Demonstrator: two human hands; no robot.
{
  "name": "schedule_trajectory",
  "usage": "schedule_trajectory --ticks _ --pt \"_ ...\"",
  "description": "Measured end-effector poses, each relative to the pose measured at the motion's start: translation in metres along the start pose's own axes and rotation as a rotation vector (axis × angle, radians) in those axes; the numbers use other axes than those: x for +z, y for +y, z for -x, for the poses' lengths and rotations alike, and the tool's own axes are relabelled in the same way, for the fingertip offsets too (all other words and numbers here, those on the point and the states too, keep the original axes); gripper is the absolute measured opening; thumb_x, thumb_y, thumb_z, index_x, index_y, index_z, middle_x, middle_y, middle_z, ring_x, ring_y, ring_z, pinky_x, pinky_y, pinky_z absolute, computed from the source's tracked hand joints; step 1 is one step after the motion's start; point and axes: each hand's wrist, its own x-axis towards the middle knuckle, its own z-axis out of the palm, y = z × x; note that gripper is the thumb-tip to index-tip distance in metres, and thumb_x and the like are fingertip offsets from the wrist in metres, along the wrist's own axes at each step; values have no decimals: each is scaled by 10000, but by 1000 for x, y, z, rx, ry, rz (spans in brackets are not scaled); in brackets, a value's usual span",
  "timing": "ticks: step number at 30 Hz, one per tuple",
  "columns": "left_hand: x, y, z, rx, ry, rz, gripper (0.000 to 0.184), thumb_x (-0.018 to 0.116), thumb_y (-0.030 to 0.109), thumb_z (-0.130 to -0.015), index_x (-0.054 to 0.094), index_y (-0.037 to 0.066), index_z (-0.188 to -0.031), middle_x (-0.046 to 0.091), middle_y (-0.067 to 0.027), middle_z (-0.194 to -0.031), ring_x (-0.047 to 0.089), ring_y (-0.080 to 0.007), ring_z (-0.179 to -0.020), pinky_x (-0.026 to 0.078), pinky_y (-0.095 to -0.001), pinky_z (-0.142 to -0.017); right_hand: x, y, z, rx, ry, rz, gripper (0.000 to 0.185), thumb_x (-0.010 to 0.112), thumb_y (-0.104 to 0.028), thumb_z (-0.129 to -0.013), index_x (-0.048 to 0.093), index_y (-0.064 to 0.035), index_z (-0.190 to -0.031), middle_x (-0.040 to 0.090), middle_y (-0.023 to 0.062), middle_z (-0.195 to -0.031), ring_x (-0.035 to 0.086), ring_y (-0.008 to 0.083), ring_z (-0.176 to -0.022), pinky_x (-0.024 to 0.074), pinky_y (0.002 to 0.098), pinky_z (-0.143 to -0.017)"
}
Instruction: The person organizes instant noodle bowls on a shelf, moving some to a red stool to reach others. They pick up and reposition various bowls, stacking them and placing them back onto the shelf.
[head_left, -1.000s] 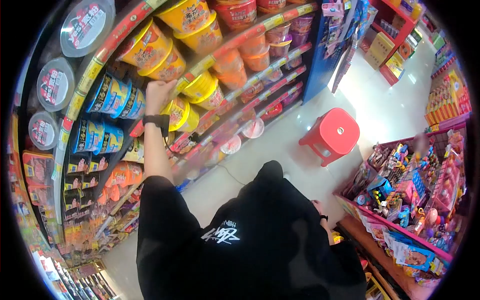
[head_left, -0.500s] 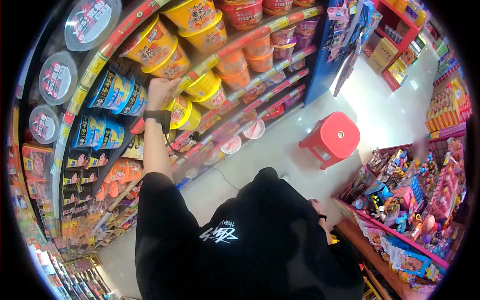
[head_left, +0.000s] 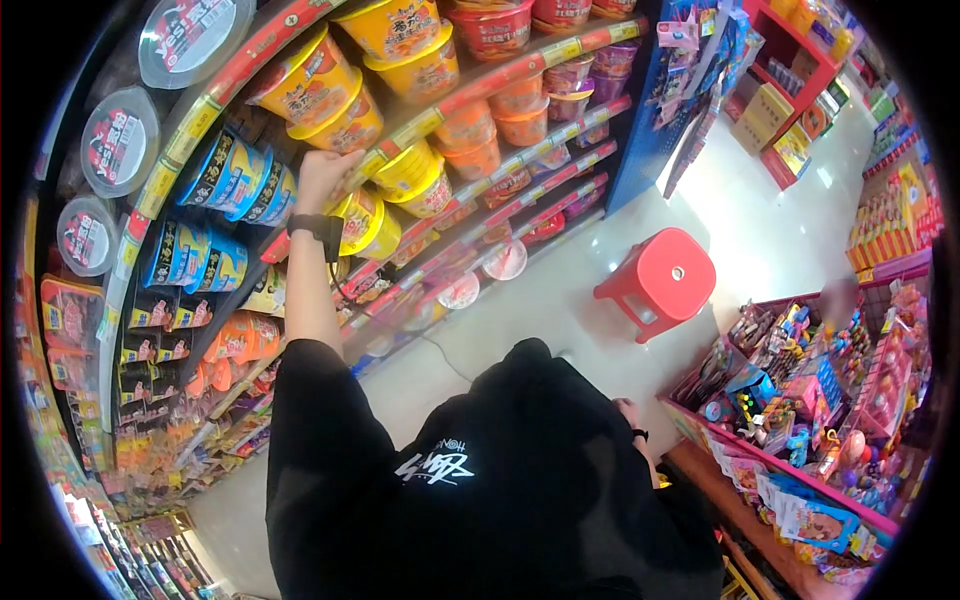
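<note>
My left hand (head_left: 325,180) reaches up to the noodle shelf, its fingers closed on the shelf edge (head_left: 385,150) with its red strip and price tags. Just above it sit stacked yellow instant noodle tubs (head_left: 338,118). Blue noodle tubs (head_left: 268,190) stand to its left, and more yellow tubs (head_left: 368,228) are below and to the right. My right hand (head_left: 628,410) hangs low beside my body. It is small and partly hidden, and its finger shape is unclear.
A red plastic stool (head_left: 672,275) stands on the pale floor to the right. Beyond it is a pink bin (head_left: 690,412) of small toys. A blue panel (head_left: 640,110) ends the noodle shelf. A thin cable (head_left: 440,345) runs down from my left wrist.
The view has shifted slightly. My left hand stays at the same spot on the shelf edge, and my right hand still hangs beside my body.
</note>
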Motion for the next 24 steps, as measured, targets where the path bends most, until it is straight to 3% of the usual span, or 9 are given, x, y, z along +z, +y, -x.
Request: schedule_trajectory --ticks 4,10,24 --pt "-1 2 0 -11 -7 -11 432 777 323 -784 571 24 -548 471 -6 -430 408 -78 -338 289 -246 -351 1 -6 4 61 -1 -38 344 625 -250 -831 657 47 -1000 647 65 -791 577 155 -709 473 300 -671" --pt "0 7 2 -17 19 -26 425 790 323 -760 566 34 -544 474 -1 -442 414 -78 -350 293 -244 -356 2 10 -2 -104 -40 57 350 629 -253 -830 654 51 -1002 648 74 -798 576 156 -723 470 300 -678" --pt "-2 5 -5 -100 -21 22 353 800 289 -738 599 37 -594 490 13 -483 405 -71 -366 274 -239 -364 -1 -13 11 10 -21 5 350 612 -247 -822 659 52 -999 653 83 -791 581 162 -725 471 298 -681"
